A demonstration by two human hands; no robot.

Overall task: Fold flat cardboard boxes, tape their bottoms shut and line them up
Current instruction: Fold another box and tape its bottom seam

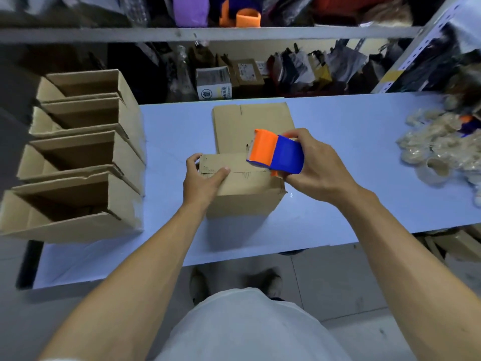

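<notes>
A folded cardboard box (244, 199) stands bottom-up in the middle of the blue table (338, 204), its flaps meeting along a seam on top. My left hand (201, 179) grips the box's left end, thumb lying over the seam. My right hand (315, 165) holds an orange and blue tape dispenser (277, 152) against the right end of the seam. A stack of flat cardboard (250, 121) lies just behind the box. Several folded boxes (83, 157) stand in a row at the table's left, open sides facing right.
A heap of used tape rolls and crumpled tape (440, 147) lies on the table's right. Shelves (208, 35) with bags and small boxes rise behind the table. More cardboard (453, 246) sits under the table at the right. My feet stand on a tiled floor.
</notes>
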